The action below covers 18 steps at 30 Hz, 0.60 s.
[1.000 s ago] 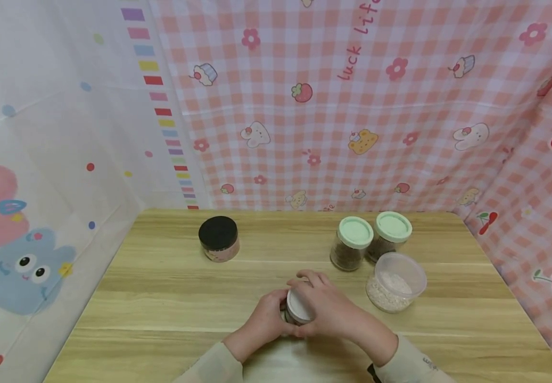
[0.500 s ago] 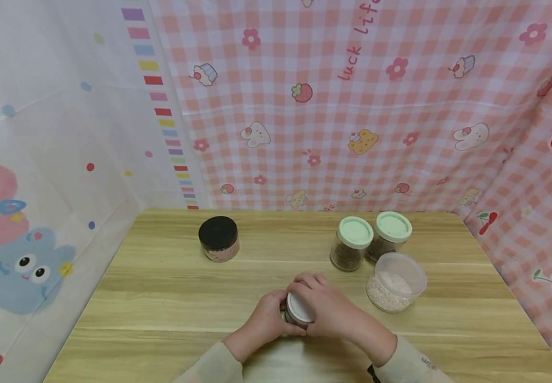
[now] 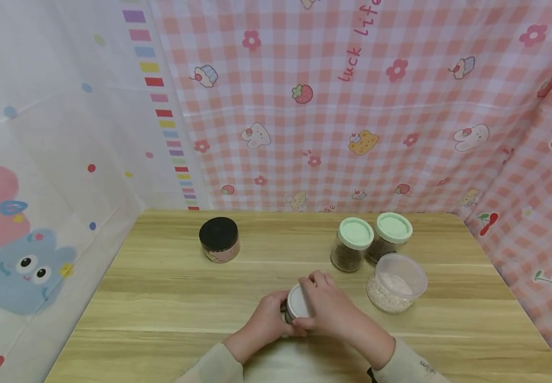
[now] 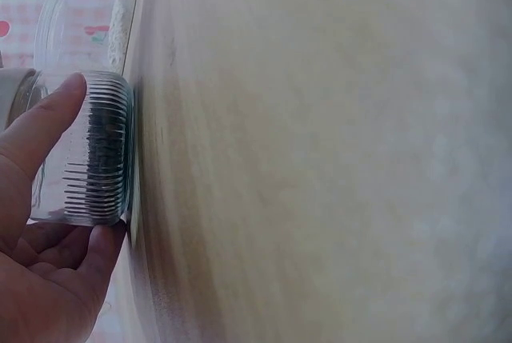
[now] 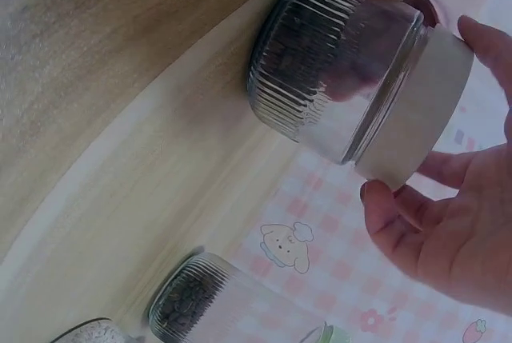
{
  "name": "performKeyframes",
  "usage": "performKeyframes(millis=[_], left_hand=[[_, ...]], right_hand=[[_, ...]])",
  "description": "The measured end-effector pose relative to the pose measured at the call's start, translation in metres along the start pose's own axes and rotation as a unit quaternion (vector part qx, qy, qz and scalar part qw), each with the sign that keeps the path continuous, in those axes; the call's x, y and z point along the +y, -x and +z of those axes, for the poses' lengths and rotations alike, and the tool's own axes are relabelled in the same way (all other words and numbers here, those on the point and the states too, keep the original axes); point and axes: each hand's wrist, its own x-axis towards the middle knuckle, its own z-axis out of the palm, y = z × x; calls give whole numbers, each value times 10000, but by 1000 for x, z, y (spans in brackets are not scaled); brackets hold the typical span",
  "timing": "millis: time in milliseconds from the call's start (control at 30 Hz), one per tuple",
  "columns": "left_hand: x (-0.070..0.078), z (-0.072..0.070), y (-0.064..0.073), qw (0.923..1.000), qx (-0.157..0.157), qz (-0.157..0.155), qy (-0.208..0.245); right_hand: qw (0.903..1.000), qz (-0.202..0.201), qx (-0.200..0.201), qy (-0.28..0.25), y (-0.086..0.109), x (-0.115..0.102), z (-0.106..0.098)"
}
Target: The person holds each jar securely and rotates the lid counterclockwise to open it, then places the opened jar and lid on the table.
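A ribbed glass jar (image 5: 308, 63) with dark bits in its lower part stands upright on the wooden table near the front. Its wide whitish lid (image 3: 298, 302) sits on top. My left hand (image 3: 266, 320) holds the glass body from the left, thumb on one side and fingers on the other, as the left wrist view shows. From the right, my right hand (image 3: 332, 309) grips the lid's rim between thumb and fingers. In the right wrist view, the right hand (image 5: 456, 215) touches the lid (image 5: 424, 107) at opposite edges, its palm apart from the top.
Two glass jars with mint-green lids, a front one (image 3: 351, 246) and a rear one (image 3: 390, 235), stand at the back right. Before them is a clear tub (image 3: 390, 298) of whitish flakes with a translucent lid tilted on it. A black-lidded pink jar (image 3: 220, 240) stands back left.
The fingers of my right hand have turned and shifted to the right around the lid, showing more of its top. My left hand keeps its hold on the jar.
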Motion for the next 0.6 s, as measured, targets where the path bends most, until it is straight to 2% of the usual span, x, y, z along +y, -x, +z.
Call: performKeyframes(millis=[200, 300, 433, 600], left_hand=[[0, 1, 1, 9999, -44, 23, -164], [0, 1, 1, 9996, -69, 17, -257], [0, 1, 2, 9997, -72, 23, -226], [-2, 0, 1, 9999, 16, 81, -80]], right_hand=[[9975, -685, -142, 90, -1, 1, 2], [9957, -889, -246, 80, 0, 1, 3], [9962, -806, -310, -53, 0, 1, 3], [9996, -290, -5, -13, -2, -1, 4]])
